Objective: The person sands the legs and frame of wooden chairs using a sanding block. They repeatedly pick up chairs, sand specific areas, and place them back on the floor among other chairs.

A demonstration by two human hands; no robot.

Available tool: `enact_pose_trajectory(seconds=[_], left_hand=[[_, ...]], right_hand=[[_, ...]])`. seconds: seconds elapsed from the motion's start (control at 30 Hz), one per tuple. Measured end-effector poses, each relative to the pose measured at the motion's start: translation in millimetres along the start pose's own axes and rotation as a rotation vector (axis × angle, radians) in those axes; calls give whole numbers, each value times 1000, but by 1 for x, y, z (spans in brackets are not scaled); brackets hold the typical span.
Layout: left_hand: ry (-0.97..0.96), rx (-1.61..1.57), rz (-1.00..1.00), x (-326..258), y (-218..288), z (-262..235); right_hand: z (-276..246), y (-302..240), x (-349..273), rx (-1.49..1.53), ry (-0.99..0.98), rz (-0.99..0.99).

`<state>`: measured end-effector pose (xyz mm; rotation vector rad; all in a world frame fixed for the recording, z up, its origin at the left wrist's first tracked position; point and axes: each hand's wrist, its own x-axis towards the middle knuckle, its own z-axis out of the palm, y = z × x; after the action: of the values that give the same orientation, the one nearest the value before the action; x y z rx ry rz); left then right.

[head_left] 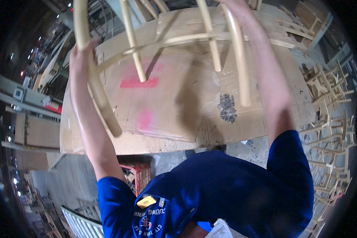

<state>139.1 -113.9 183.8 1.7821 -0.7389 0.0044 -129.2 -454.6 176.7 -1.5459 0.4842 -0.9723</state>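
A pale unfinished wooden chair frame (178,39) hangs in the air above a cardboard-covered table (178,103), its legs pointing toward me. My left hand (81,57) is closed around the curved leg on the left (99,95). At the top edge, my right hand (236,6) grips the leg on the right (240,59); its fingers are partly cut off by the picture's rim. Two shorter legs (135,51) stand between my arms. Both arms are raised and stretched forward.
Red marks (141,81) and a dark stain (227,107) show on the cardboard. Several more wooden chair frames (331,119) are stacked at the right. A red crate (137,176) sits on the floor under the table's front edge. Boards and panels (31,131) stand at the left.
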Motion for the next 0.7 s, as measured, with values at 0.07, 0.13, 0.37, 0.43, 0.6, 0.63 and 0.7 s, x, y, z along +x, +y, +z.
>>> enact_pose_trajectory(seconds=[0.07,0.13,0.37,0.43,0.6,0.63,0.7], left_hand=[[63,5,-23,-46,0,4],[176,-47,2,-93,-15,-8],[104,-213,2,-189,-17,-59],[105,-266,47,-214,9,-56],[108,-221,358,-223,14,-77],[59,-99,576,-215,0,-94],[-78,208,1396,-161,-55,-145]], right_hand=[[-19,11,-25,-146,64,-1],[-28,29,-46,-273,46,-12],[-23,-35,-168,-54,-118,95],[-23,-39,-186,-89,-98,-5],[-24,-67,-238,-161,98,-222],[-33,-74,-252,-173,131,-285],[-58,-96,-278,-210,195,-281]])
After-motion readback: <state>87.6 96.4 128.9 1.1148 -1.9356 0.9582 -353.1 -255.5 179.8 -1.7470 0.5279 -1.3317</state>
